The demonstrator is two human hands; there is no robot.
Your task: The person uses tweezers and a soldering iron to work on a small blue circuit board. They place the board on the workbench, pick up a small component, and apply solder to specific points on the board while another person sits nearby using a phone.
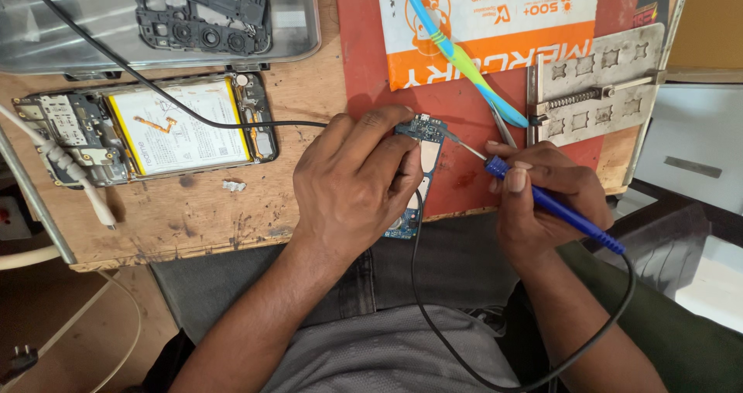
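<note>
Left hand (352,180) closed around a blue circuit board (422,149), pinning it to the red mat (464,106); right hand (546,195) pinches a blue soldering iron (542,199), tip touching the board

Package (495,29): flat orange-and-white rectangle, twelve o'clock, on the red mat (364,44).
Battery label (182,126): white rectangle, yellow-edged, ten o'clock.
</note>
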